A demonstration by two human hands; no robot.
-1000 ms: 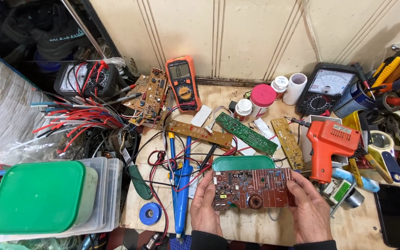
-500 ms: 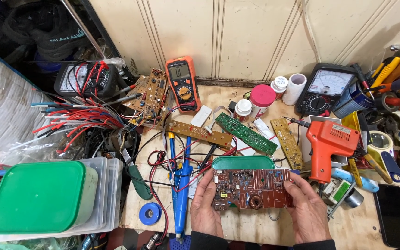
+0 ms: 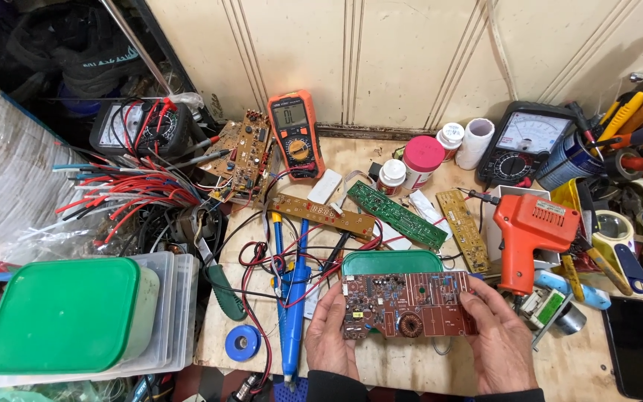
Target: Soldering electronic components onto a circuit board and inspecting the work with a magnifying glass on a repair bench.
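We've got the red-brown circuit board [image 3: 408,304] held in both hands, low centre, just above the wooden worktop [image 3: 411,368] and in front of a green oval lid [image 3: 391,262]. Left hand [image 3: 334,336] closed on the board's left edge, thumb on top; right hand [image 3: 494,339] closed on the right edge, same grip. Component side faces up, copper coil near the bottom middle.

To do it well, imo: keep fingers on the edges only, off the parts and solder, and hold the board level so nothing catches on the lid rim behind it.

Around: blue soldering iron [image 3: 292,301] just left of the left hand, tangled w/ red and black leads [image 3: 262,260]. Orange solder gun [image 3: 529,232] right of the board, near the right hand. Green strip board [image 3: 396,214] and two tan strip boards behind. Orange multimeter [image 3: 295,134] at the back, black needle meter [image 3: 519,141] back right. Green-lidded box [image 3: 61,313] far left, blue tape roll [image 3: 242,342] by it.

In the way: the leads and iron crowd the left side; little bare space beside the board except right below it.
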